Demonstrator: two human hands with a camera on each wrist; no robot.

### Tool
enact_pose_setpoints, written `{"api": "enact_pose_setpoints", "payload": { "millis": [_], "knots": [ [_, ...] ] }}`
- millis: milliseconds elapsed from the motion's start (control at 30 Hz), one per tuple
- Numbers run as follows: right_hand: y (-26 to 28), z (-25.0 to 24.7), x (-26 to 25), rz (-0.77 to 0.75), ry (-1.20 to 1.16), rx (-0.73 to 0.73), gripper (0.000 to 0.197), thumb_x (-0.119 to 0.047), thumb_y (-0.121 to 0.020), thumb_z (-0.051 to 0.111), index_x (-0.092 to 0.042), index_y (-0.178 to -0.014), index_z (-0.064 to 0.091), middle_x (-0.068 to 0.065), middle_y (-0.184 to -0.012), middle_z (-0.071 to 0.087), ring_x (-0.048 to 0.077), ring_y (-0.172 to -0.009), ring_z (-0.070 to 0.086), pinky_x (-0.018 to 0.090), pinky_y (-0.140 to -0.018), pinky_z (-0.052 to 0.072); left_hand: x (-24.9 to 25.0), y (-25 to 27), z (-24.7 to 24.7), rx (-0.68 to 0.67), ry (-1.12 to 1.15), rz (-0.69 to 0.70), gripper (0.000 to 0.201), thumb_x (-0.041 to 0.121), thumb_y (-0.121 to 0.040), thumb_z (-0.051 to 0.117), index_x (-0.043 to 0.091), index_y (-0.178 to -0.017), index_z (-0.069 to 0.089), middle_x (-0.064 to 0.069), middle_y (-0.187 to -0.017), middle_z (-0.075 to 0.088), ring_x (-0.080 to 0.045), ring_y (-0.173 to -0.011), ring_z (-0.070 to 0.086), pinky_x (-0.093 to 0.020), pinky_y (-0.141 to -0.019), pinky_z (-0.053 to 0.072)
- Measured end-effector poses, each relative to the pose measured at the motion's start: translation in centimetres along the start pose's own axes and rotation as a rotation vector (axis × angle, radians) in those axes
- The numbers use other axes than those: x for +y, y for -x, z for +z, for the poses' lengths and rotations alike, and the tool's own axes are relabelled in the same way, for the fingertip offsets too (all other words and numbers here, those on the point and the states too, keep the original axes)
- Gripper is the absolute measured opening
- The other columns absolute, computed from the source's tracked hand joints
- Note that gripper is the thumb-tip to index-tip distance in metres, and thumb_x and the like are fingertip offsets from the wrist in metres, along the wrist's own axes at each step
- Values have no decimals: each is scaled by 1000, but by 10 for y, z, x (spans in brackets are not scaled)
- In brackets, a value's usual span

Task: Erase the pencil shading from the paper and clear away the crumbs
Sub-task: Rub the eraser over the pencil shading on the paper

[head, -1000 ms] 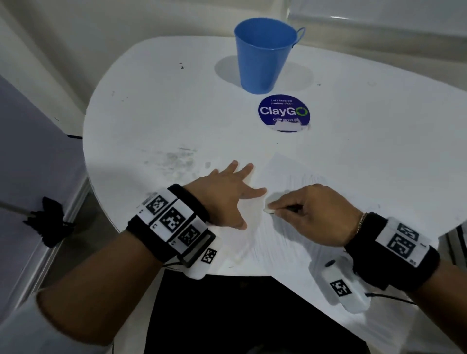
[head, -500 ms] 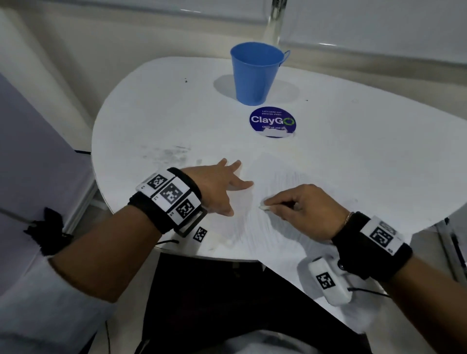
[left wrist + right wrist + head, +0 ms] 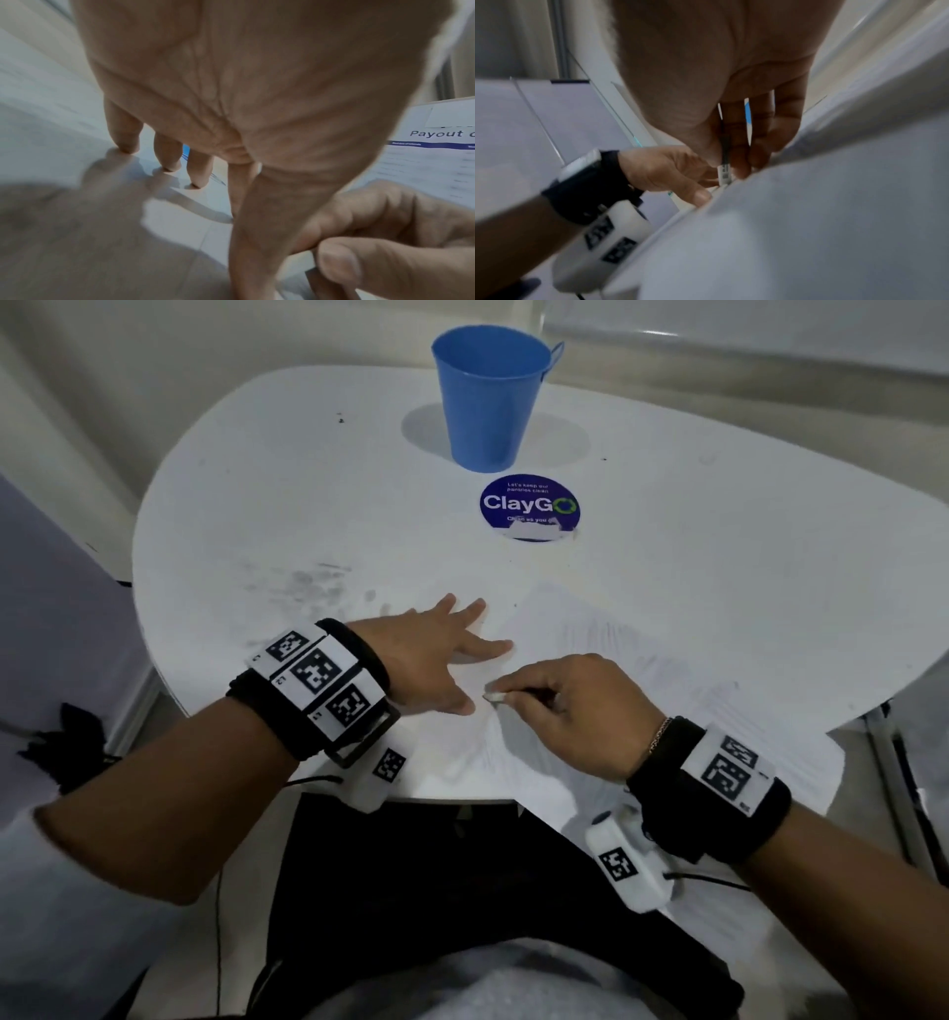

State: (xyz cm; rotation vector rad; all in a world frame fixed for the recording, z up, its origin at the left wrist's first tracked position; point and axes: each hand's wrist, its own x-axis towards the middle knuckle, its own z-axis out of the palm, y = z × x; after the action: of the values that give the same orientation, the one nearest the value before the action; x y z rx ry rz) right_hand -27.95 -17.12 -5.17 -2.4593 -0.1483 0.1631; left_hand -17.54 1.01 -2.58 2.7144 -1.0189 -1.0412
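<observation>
Left hand [image 3: 436, 660] flat, fingers spread, pressing paper [image 3: 642, 670] at the table's [image 3: 308, 505] near edge; right hand [image 3: 575, 706] pinches eraser [image 3: 494, 697], tip on paper beside the left thumb.

White table [image 3: 719, 567] with grey smudges [image 3: 308, 588]. Blue cup [image 3: 485, 397]. Dark blue round sticker [image 3: 529, 508], white lettering, green ring in the logo. White paper [image 3: 590, 649] with faint grey pencil shading [image 3: 616, 634]; left wrist view shows a blue band on it. White eraser [image 3: 494, 697]. Black wristbands [image 3: 667, 762] carrying white tags with black square patterns.
</observation>
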Motion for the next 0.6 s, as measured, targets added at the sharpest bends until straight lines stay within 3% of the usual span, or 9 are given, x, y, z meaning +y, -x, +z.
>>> {"api": "enact_pose_setpoints", "payload": {
  "millis": [100, 167, 333, 433, 600],
  "knots": [
    [0, 1, 2, 32, 35, 26, 21, -33, -97, 58, -37, -110, 75, -24, -82, 70, -12, -63, 52, 14, -64, 38, 1, 4, 2, 37, 29, 3, 71, 42, -98, 60, 55, -153, 17, 17, -166, -16, -9, -153, -17, -40, -126, 6],
    [0, 1, 0, 35, 63, 41, 21, -34, -97, 58, -37, -109, 75, -26, -72, 63, -9, -59, 50, 15, -62, 37, 2, 6, 3, 49, 45, 6, 69, 40, -98, 61, 54, -153, 21, 17, -166, -14, -9, -153, -16, -39, -126, 7],
    [-1, 3, 2, 45, 81, 47, 21, -36, -96, 59, -36, -109, 75, -14, -92, 75, 4, -72, 60, 27, -72, 51, 2, 9, 6, 53, 67, 2, 66, 38, -98, 62, 53, -152, 27, 16, -167, -12, -9, -153, -16, -43, -126, 5],
    [2, -2, 3, 49, 124, 16, 21, -35, -96, 59, -39, -111, 73, -15, -96, 75, 9, -80, 66, 29, -75, 53, 3, 8, 5, 42, 69, -9, 64, 39, -98, 62, 55, -150, 28, 18, -166, -14, -9, -153, -18, -42, -126, -2],
    [-1, -15, 13, 142, 117, 71, 24, -32, -96, 58, -31, -114, 74, -12, -105, 74, 12, -93, 68, 33, -85, 55, 6, 3, 1, 34, 47, -17, 64, 38, -98, 61, 55, -150, 29, 17, -166, -14, -11, -153, -18, -44, -124, -2]
  ]
}}
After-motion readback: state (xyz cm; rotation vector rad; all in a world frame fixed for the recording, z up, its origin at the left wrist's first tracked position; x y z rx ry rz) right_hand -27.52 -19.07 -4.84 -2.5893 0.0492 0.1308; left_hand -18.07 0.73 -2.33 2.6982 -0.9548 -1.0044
